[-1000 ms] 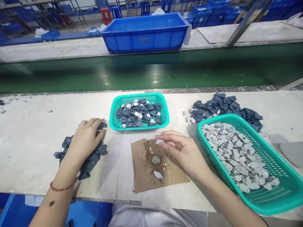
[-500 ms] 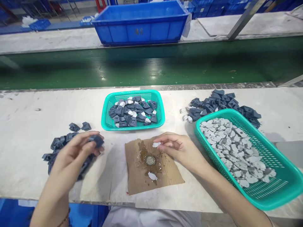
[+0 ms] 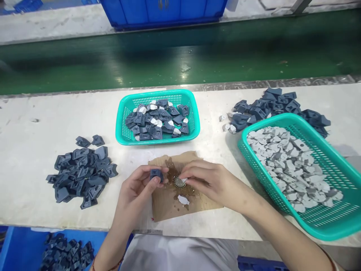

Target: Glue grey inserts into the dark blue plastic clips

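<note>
Beyond the far edge of my desk (image 3: 25, 158) runs a green belt (image 3: 84, 56), with one blue bin (image 3: 163, 13) standing behind it. Watching remotely, I see the left hand (image 3: 138, 192) has come across from the left pile (image 3: 80, 175) to the cardboard (image 3: 166, 211), a dark piece (image 3: 155, 173) pinched between thumb and fingers. The right hand (image 3: 210, 178) has lowered its white piece (image 3: 184, 180) to the metal cap (image 3: 178, 183); I can't tell whether they touch. That leaves the two held pieces near each other but apart.

My count: two hands, one piece in each; one cap; one cardboard sheet; one loose white bit (image 3: 183, 200) lying on it, nearer me than the cap; two green baskets, the smaller basket (image 3: 158, 143) mixed, the larger basket (image 3: 331, 234) all white; two dark piles on the desk, counting the right pile (image 3: 258, 111). The heaped pieces overlap too much to number.
</note>
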`<state>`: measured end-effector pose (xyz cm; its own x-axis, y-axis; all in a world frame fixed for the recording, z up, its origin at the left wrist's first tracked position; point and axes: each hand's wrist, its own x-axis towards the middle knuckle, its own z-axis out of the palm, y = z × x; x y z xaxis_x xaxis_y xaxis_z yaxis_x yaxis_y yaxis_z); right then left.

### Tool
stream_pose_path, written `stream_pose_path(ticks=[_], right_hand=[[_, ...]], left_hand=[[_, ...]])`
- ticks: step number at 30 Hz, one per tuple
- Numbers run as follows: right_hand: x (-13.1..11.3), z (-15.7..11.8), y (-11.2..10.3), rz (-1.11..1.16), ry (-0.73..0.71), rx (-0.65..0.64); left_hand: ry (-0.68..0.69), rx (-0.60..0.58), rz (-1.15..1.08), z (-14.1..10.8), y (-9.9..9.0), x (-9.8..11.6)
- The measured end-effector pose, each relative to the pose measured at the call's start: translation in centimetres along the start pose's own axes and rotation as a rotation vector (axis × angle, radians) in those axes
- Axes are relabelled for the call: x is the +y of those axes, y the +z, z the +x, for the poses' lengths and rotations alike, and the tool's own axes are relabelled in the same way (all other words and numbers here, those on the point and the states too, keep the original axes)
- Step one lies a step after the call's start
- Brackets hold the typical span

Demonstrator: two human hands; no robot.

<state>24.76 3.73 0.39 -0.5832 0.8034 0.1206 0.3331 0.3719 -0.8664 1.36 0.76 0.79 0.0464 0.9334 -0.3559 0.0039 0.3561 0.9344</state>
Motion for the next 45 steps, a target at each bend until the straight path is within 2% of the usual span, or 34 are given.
stream_pose_path(ticks=[11,18,23,26,28,32,36,45], right_hand=[[0.1,-0.1,0.1,-0.019,-0.021,-0.004],[0.3,-0.3,-0.4,0.108,0.147,0.049],[0.3,-0.2,-0.4,0.135,0.196,0.056],[0.1,0.0,-0.5,0.247,0.27,0.093],[-0.1,0.1,-0.5,0.37,0.311,0.139],[-0.6,0.2,-0.1,0.573,0.297,0.211],[-1.0,0.3,0.6,0.657,0.299,0.202],[-0.7,0.4,1.4,0.699,0.275,0.153]], left_hand=[[0.053,-0.036,-0.041,-0.1,0.5,-0.5],[0.065,-0.088,-0.136,0.1,0.4,-0.9],[0.04,-0.109,-0.068,0.2,0.2,-1.0],[0.105,-0.089,0.05,0.1,0.2,-0.9],[0.164,-0.117,0.182,0.0,0.1,-1.0],[0.406,-0.217,0.519,-0.2,0.0,-1.2],[0.615,-0.284,0.724,-0.1,0.1,-1.2],[0.651,-0.324,0.767,0.2,0.4,-1.2]])
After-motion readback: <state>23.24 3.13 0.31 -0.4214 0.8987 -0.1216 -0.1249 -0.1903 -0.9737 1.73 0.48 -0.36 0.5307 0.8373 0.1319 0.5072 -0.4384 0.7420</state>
